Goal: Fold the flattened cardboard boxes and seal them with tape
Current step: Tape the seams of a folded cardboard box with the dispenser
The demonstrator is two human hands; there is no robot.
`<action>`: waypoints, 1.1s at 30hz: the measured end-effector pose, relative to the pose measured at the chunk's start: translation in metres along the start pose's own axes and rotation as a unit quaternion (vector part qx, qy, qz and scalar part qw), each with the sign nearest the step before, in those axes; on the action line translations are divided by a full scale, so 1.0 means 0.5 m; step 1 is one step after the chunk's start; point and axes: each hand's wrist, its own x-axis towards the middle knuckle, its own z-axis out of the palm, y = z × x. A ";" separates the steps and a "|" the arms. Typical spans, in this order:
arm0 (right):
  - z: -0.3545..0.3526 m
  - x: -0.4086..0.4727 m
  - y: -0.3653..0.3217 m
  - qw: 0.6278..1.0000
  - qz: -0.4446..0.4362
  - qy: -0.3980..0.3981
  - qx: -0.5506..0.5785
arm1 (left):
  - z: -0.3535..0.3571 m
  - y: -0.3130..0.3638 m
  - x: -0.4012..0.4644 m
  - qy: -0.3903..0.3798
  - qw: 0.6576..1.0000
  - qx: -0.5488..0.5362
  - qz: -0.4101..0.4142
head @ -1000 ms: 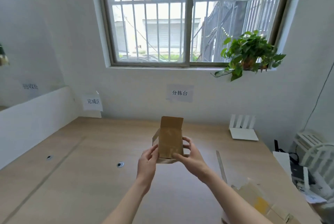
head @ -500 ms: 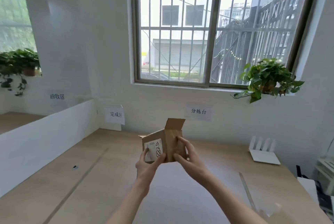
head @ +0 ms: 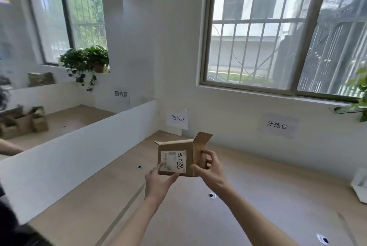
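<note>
A small cardboard box [head: 175, 158] is held in the air above the wooden table [head: 248, 196] by two bare hands. The left hand [head: 158, 181] supports it from below at the lower left corner, thumb pressed on the front face beside the label [head: 173, 161]; the right hand [head: 211, 171] is curled round the right-hand edge, fingers wrapped onto the side panel, so each grip is closed on the box. The box is plain brown and already opened out into its squared form. A white shipping label with a barcode strip and handwritten black digits is carried on the face turned toward the camera, the digits running sideways down the label. The top is seen unsealed: one end flap [head: 203, 139] stands up and leans to the right at the upper right corner, while the edge of another flap shows along the top rim at the left. The box is held upright with its open end upward and its long axis roughly level, running left to right.

On the wall behind, paper signs [head: 178, 118] with Chinese characters are fixed below a barred window [head: 278, 31]. A low white partition [head: 83, 146] separates the table from a neighbouring surface, where more brown boxes [head: 23, 122] are stacked. A trailing potted plant [head: 85, 63] sits on the sill of the far window
</note>
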 end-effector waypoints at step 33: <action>0.725 0.834 0.412 0.989 0.110 0.048 -0.082 | -0.238 -0.549 1.057 -0.183 0.941 0.281 -0.054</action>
